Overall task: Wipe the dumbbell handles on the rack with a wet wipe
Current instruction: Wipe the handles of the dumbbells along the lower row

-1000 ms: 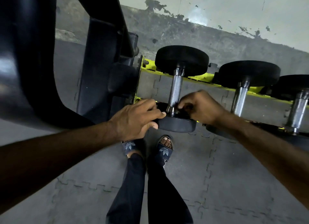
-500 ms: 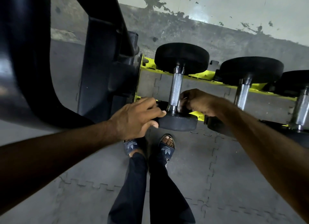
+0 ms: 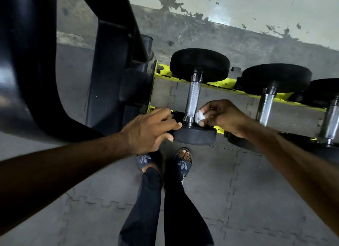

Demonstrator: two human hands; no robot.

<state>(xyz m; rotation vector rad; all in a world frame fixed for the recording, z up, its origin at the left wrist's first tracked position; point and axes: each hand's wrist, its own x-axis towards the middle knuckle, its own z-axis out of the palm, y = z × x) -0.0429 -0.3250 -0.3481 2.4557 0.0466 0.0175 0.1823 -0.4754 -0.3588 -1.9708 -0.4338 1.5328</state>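
Note:
A dumbbell with black rubber heads and a knurled steel handle (image 3: 193,99) lies across the yellow rack (image 3: 222,86). My left hand (image 3: 149,131) grips its near head (image 3: 195,135) from the left. My right hand (image 3: 222,114) pinches a crumpled white wet wipe (image 3: 199,117) just right of the handle's near end, touching or almost touching the steel. Two more dumbbells rest on the rack further right, the nearer with its handle (image 3: 266,106) bare and the other's handle (image 3: 332,121) at the frame's edge.
A large black machine frame (image 3: 110,62) stands close on the left of the rack. Below the rack are my feet in dark slides (image 3: 183,163) on grey interlocking floor mats (image 3: 238,200). A stained wall runs behind the rack.
My right hand has pulled back from around the handle's near end to its right side, and the white wipe now shows in its fingertips. My left hand stays on the near head.

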